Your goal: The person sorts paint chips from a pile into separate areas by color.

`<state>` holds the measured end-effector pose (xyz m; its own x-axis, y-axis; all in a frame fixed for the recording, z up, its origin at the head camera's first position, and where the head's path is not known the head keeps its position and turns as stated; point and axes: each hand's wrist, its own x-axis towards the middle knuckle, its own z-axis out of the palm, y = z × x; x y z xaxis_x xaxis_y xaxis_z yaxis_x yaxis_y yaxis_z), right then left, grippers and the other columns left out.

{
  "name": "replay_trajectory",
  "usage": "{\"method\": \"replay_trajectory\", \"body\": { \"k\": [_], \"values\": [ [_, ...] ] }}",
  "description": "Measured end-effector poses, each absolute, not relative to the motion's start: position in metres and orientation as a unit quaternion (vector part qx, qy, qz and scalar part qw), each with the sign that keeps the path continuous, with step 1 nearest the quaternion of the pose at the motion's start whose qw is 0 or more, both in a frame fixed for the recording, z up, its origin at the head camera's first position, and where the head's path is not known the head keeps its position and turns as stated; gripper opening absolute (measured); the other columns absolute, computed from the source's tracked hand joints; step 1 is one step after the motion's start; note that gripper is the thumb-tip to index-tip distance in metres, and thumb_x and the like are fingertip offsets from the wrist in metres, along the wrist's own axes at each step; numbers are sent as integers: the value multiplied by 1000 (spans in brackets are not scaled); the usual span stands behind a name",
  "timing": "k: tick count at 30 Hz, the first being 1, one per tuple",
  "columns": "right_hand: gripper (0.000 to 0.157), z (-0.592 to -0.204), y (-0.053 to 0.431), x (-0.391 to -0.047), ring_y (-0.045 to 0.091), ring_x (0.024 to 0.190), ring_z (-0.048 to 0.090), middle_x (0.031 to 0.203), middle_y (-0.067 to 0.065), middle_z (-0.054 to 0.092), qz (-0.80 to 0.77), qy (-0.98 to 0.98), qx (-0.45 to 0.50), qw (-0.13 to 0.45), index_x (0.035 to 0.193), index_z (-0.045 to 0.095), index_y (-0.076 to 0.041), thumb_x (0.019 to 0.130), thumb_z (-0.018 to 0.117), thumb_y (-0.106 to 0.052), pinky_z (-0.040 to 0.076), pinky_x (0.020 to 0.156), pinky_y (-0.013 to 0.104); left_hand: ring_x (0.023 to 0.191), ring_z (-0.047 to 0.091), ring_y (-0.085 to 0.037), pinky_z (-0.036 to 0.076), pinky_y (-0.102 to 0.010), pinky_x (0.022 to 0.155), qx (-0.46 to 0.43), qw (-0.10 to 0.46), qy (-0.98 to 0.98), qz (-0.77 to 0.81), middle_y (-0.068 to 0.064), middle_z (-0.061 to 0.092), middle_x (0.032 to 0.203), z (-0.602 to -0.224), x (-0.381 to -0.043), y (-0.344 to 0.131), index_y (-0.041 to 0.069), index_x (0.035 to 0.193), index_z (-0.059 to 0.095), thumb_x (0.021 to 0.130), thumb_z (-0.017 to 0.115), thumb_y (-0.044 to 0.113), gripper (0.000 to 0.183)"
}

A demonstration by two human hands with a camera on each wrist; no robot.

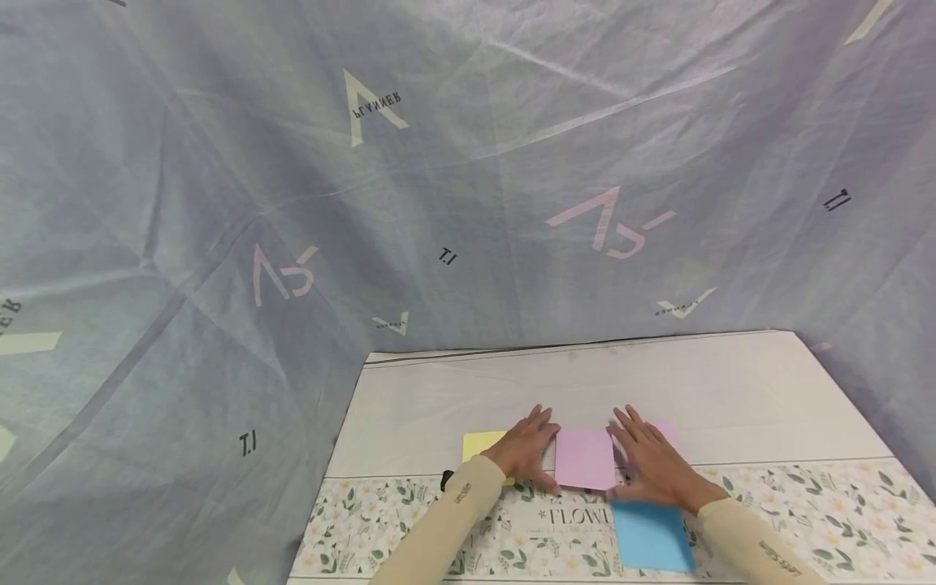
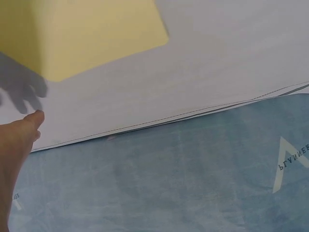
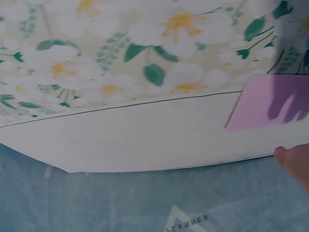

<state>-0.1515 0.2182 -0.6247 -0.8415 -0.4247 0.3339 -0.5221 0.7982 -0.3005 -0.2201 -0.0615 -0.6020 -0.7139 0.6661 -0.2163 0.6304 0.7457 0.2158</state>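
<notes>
A pink square sheet (image 1: 584, 459) lies between the two hands, a dark line along its lower edge. My left hand (image 1: 528, 448) is at its left side, fingers spread, thumb by the lower left corner. On the opposite side is my right hand (image 1: 647, 461), its thumb at the lower right corner and its fingers extended forward. Beneath the left hand and wrist, a yellow sheet (image 2: 96, 34) is partly covered. A second pink sheet (image 3: 263, 104) lies under the right hand, which casts a shadow on it. Nearer the body, a blue sheet (image 1: 653, 538) sits below the right hand.
The table (image 1: 439, 398) has a white back strip and a floral printed front with lettering. Grey-blue printed cloth (image 1: 468, 203) hangs behind it and along both sides. A small black item (image 1: 446, 480) shows beside the left forearm.
</notes>
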Motion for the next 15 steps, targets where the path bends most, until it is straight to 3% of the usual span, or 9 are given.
{"method": "replay_trajectory", "body": {
  "k": [7, 15],
  "values": [
    [106, -619, 235, -151, 51, 143, 27, 152, 31, 37, 217, -941, 238, 103, 140, 51, -1, 62, 85, -63, 34, 103, 71, 156, 3, -20, 16, -34, 124, 349, 128, 928, 42, -3, 12, 168, -604, -221, -44, 23, 156, 32, 62, 79, 75, 117],
    [109, -611, 251, -150, 54, 144, 22, 153, 33, 34, 220, -948, 220, 65, 143, 48, -3, 63, 81, -69, 29, 106, 72, 156, 2, -21, 14, -35, 125, 354, 113, 928, 39, -5, 11, 168, -602, -221, -28, 21, 157, 30, 63, 76, 77, 119]
  ]
}}
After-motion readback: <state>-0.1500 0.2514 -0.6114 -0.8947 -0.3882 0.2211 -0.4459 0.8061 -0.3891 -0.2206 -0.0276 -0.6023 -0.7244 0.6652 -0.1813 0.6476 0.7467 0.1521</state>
